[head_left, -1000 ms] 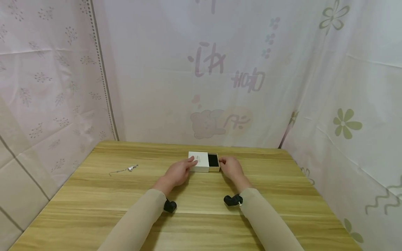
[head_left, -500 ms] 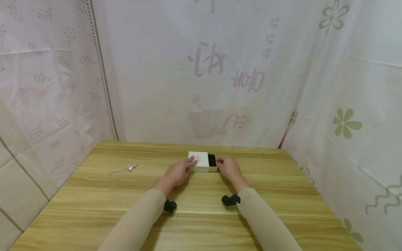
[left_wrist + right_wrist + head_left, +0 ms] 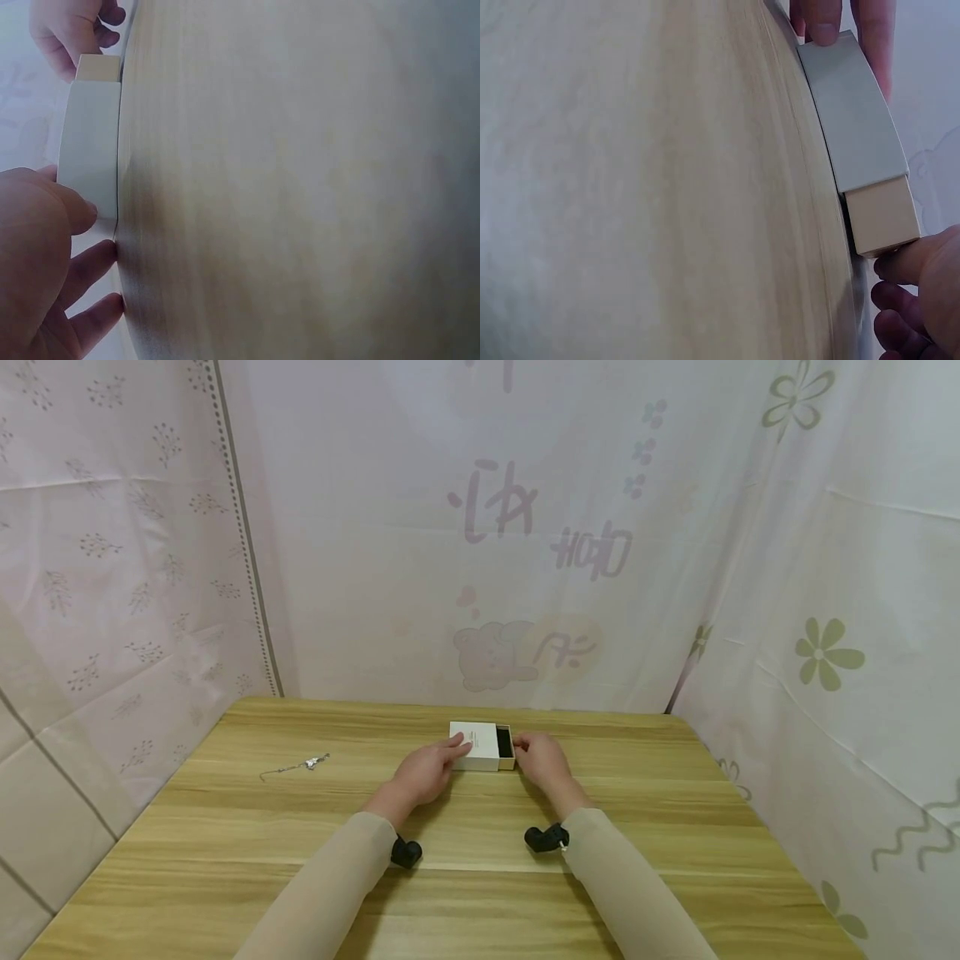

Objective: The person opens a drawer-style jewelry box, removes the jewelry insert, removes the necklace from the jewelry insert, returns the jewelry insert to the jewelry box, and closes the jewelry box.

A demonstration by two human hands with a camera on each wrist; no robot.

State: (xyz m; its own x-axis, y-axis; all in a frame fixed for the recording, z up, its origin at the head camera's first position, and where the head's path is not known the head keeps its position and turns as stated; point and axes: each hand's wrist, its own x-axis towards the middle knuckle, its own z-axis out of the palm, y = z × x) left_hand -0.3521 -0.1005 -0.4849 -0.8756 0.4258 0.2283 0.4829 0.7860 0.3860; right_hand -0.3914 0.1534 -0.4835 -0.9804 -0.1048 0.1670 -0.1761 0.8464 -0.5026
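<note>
A small white slide-out box (image 3: 482,737) with fine print on top lies flat near the back of the table. From its right end projects a short stretch of tan drawer (image 3: 885,217) with a black lining. My left hand (image 3: 423,772) grips the white sleeve, thumb along the near side and fingers over the top and far side. Against the drawer's outer end my right hand (image 3: 543,762) presses with its thumb, the other fingers curled in beneath the palm. To the left lies a thin silver chain (image 3: 311,763) with a small charm, stretched out on the wood.
The wood-grain table (image 3: 480,902) reaches back to a pale printed curtain (image 3: 375,568), with more curtain at both sides. A black wrist-camera mount (image 3: 406,852) sits by the left cuff, another mount (image 3: 546,838) by the right.
The right hand has moved left, and the drawer has slid further into the sleeve, so less black lining shows. The left hand, sleeve and chain have stayed put.
</note>
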